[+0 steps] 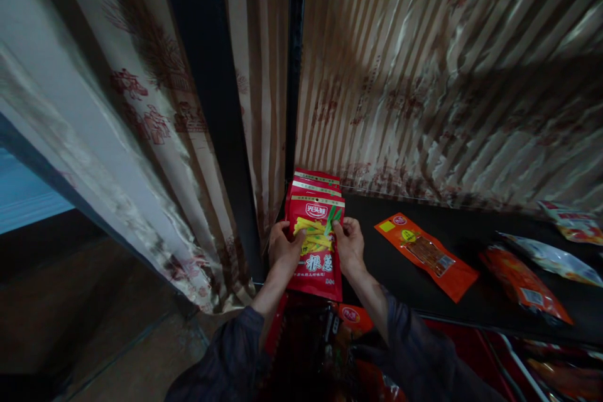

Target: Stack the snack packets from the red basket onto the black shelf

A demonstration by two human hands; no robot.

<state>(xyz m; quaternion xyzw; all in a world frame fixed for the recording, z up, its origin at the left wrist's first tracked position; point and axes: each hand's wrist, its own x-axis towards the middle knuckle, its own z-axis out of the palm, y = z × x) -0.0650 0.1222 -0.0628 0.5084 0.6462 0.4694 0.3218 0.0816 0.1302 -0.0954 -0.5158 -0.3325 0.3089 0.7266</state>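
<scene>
A red snack packet (pixel 318 270) with yellow sticks pictured on it lies over more red packets (pixel 316 177) at the left end of a black shelf. My left hand (pixel 286 246) grips its left edge, the thumb on the front. On its right edge is my right hand (pixel 349 245), with the thumb pressed on the front and the fingers curled behind. To the right, an orange packet (pixel 428 255) lies flat on the black shelf (pixel 384 270), apart from my hands.
Farther right lie a red-orange packet (pixel 527 286), a pale packet (pixel 556 257) and a red-and-white one (pixel 575 223). Patterned curtains (pixel 400 88) hang behind, with a dark post (pixel 211 88) at left. More packets (pixel 353 320) sit below the front edge.
</scene>
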